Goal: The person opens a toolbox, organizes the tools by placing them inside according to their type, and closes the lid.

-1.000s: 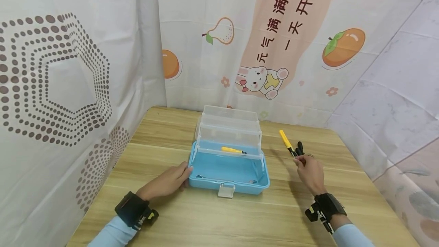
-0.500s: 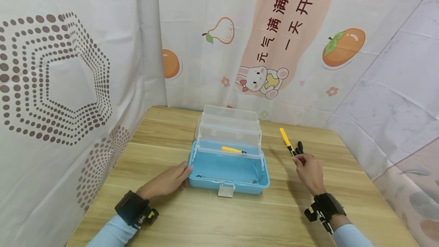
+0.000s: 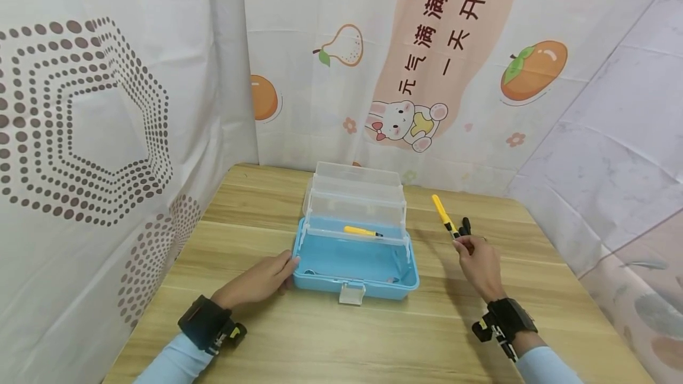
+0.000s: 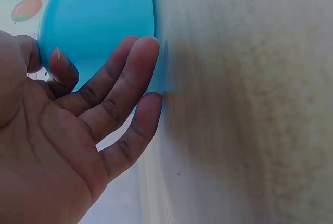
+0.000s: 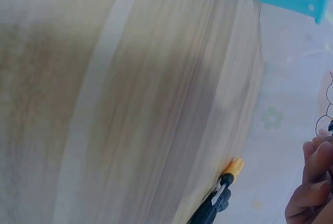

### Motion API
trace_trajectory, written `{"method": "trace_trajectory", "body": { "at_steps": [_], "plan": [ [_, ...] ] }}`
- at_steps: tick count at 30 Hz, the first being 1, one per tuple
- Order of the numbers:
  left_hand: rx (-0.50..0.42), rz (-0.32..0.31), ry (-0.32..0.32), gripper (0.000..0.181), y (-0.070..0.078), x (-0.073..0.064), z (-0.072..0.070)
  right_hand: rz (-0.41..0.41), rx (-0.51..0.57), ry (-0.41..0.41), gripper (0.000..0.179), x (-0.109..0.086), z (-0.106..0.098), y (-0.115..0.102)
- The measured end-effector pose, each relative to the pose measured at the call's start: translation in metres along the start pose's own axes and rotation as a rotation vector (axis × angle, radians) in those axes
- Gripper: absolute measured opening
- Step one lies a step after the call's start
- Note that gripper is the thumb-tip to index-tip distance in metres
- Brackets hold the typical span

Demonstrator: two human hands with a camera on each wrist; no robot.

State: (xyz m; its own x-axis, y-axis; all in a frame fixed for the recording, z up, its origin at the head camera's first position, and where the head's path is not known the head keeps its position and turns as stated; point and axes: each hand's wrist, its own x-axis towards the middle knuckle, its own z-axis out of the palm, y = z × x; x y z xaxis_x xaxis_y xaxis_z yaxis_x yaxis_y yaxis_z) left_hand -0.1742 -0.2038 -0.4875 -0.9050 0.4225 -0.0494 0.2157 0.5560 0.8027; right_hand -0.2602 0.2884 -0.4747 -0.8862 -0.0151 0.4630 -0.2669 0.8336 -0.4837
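Left hand [image 3: 256,282]: thumb over rim, fingers gripping left wall of open blue toolbox [image 3: 325,284], on wood-grain tabletop [image 3: 331,342]. Right hand [image 3: 482,265]: fingers pinching slim yellow-and-black tool [image 3: 441,209], right of toolbox. Black-handled tool [image 3: 466,224], beside it. Clear trays [image 3: 356,209], raised; yellow-handled tool [image 3: 360,231] at lowest. Fruit-print curtain [image 3: 299,10], behind.

The left arm, in a light-blue sleeve [image 3: 175,359], slants forward from the near left of the blue box [image 3: 381,290], and the left hand [image 3: 258,280] grips that box at its left rim, the lower fingers gently bent and spread beside the outer wall. The right hand [image 3: 480,266] sits to the right of the box, well apart from it, thumb and fingers drawn together in a pinch. Both wrists, banded in black, lie nearer the body than the box's front edge.
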Motion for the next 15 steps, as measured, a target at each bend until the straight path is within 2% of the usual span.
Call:
{"method": "trace_trajectory", "body": {
  "at_steps": [15],
  "plan": [
    [0.001,0.002,0.016,0.045,-0.0013,-0.0004,0.0014,-0.019,0.004,0.009,0.009,-0.0003,0.0009,-0.0078]
  ]
}}
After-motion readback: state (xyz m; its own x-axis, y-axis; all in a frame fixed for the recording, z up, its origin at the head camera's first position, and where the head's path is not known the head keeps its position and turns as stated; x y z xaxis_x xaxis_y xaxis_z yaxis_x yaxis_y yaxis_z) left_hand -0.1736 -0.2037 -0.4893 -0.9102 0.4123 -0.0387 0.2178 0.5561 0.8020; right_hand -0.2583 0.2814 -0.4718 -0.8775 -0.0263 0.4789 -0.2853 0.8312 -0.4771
